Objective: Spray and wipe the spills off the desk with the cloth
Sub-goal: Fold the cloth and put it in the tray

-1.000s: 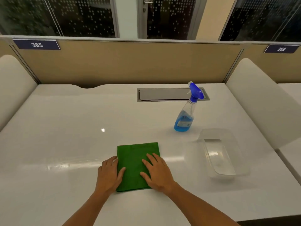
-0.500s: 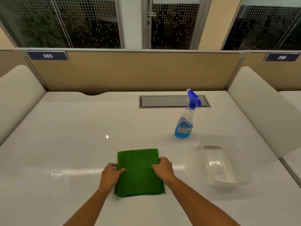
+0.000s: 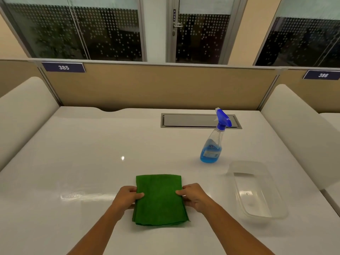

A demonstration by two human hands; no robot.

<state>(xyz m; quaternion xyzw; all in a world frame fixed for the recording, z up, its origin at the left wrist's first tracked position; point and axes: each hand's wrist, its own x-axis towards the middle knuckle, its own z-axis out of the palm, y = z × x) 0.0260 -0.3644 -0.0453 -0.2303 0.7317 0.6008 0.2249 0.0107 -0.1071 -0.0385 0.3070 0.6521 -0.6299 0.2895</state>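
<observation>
Head view: I see my left hand (image 3: 127, 197) and right hand (image 3: 195, 196) each pinching a side edge of the folded green cloth (image 3: 160, 199), flat near the desk's (image 3: 92, 153) front edge. The spray bottle (image 3: 213, 142) stands upright toward the back right, apart from the cloth.

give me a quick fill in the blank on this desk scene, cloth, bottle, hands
1. Both hands, left hand and right hand, grip the folded ____ cloth by its side edges.
2. The spray bottle holds ____ liquid.
3. The clear plastic container lies to the ____ of the cloth.
4. The sign on the partition reads ____.

Missing words: green; blue; right; 385
</observation>
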